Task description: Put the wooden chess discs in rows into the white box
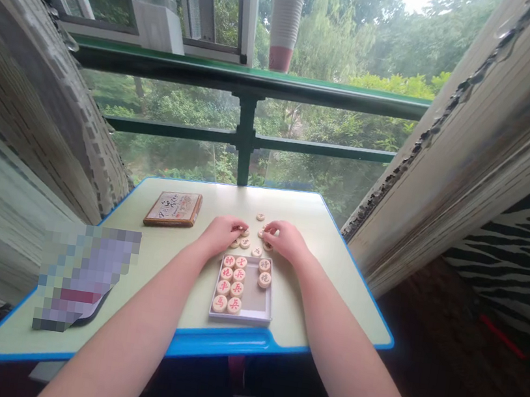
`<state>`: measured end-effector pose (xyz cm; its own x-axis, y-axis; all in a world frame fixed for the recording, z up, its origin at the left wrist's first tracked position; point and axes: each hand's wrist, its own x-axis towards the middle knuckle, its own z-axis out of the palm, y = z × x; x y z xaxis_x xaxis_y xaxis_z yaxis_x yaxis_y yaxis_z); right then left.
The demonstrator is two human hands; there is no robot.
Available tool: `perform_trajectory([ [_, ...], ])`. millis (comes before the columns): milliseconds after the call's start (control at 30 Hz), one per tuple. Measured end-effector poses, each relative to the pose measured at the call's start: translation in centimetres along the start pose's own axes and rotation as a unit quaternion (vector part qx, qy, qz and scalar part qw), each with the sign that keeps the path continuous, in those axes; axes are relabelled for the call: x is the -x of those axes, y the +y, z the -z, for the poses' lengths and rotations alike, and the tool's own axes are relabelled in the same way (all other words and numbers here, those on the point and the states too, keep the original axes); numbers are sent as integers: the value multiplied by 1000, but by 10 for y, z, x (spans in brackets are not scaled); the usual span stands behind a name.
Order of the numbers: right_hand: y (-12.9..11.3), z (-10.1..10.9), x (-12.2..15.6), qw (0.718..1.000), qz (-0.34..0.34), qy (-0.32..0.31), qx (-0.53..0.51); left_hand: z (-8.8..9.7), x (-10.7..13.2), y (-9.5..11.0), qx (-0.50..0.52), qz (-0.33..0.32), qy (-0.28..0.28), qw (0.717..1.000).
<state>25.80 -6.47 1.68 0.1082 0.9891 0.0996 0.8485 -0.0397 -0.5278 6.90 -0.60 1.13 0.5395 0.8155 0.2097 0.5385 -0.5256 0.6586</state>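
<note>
Several round wooden xiangqi pieces lie loose on the table just beyond a shallow white box. My left hand is closed, its fingertips pinching a piece at the left of this group. From the other side, my right hand pinches another piece between thumb and fingers. Inside the box, red-lettered pieces stand in two columns on the left. Two dark-lettered pieces sit at its upper right. My fingers partly hide the loose pieces near them.
The pale table has a blue edge. A decorated box lid lies at its back left. A blurred-out flat object rests at the front left. Curtains hang on both sides, and a green railing runs behind.
</note>
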Motion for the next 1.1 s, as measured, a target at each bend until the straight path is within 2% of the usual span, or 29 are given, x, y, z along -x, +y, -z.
perform_trajectory([
  [433, -4, -1, 1, 1000, 8, -5, -5, -2, -5, -5, -28, -12, -2, 1000],
  [600, -4, -1, -1, 1000, 12, 13, -20, -1, -5, 1, -5, 16, 9, 1000],
  [767, -6, -2, -1, 999, 19, 7, -28, 14, -3, -4, -4, 65, 47, 997],
  [933, -8, -3, 0, 999, 24, 1, -23, 22, 0, -15, -92, 81, 12, 992],
  [1100, -15, -7, 0, 997, 81, 15, -8, 22, -1, -12, -77, 94, -9, 992],
])
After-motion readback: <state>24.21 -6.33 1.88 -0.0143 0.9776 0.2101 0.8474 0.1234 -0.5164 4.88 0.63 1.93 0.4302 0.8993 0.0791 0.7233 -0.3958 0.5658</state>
